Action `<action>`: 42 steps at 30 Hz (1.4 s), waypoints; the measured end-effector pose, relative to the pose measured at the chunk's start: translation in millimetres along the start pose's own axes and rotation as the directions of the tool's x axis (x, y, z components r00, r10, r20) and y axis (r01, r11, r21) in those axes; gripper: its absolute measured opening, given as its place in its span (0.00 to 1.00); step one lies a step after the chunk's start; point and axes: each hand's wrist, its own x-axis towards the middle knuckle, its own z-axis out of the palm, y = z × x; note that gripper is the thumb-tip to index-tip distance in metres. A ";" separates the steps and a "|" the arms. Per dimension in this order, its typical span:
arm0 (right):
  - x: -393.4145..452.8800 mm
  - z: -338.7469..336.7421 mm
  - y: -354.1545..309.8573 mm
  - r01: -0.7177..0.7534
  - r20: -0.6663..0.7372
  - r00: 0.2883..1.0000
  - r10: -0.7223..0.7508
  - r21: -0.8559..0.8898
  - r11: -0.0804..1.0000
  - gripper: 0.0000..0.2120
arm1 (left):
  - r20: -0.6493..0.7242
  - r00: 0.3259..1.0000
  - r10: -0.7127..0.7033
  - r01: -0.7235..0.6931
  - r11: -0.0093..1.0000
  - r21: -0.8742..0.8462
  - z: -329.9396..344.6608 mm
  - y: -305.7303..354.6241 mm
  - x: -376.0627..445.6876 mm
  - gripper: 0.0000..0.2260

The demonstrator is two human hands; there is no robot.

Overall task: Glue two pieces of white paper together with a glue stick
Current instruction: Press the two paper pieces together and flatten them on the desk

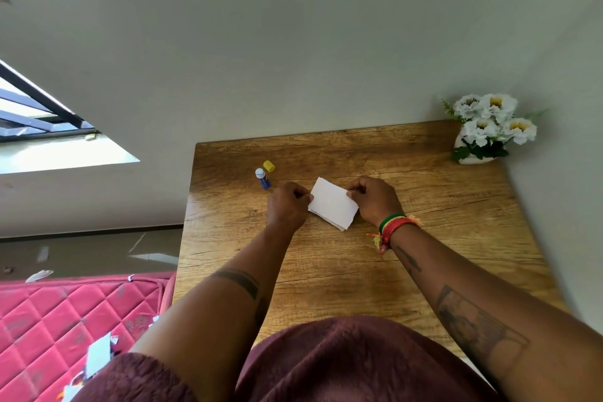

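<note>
Small white paper pieces lie stacked near the middle of the wooden table, slightly tilted, with a lower sheet's edge showing at the bottom right. My left hand pinches the stack's left edge. My right hand pinches its right edge; that wrist wears coloured thread bracelets. A blue glue stick stands uncapped just beyond my left hand, white tip up. Its yellow cap lies beside it, farther back.
A white vase of white artificial flowers stands at the table's far right corner against the wall. A red quilted mattress with paper scraps lies left of the table. The table's left edge drops to the floor.
</note>
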 end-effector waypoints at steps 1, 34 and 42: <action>0.5 0.8 0.1 0.000 0.007 1.000 0.000 -0.001 1.000 0.04 | 0.005 1.000 -0.003 0.003 1.000 0.001 -0.3 -1.5 1.0 0.01; -1.4 10.4 8.3 0.180 -0.010 0.982 -0.188 -0.247 0.952 0.07 | 0.020 1.000 -0.015 0.014 0.997 0.070 4.9 -4.5 5.6 0.02; -12.0 22.4 5.7 0.439 0.226 0.898 -0.378 -0.401 0.804 0.22 | 0.015 1.000 -0.005 0.003 0.997 0.079 1.5 2.1 0.8 0.01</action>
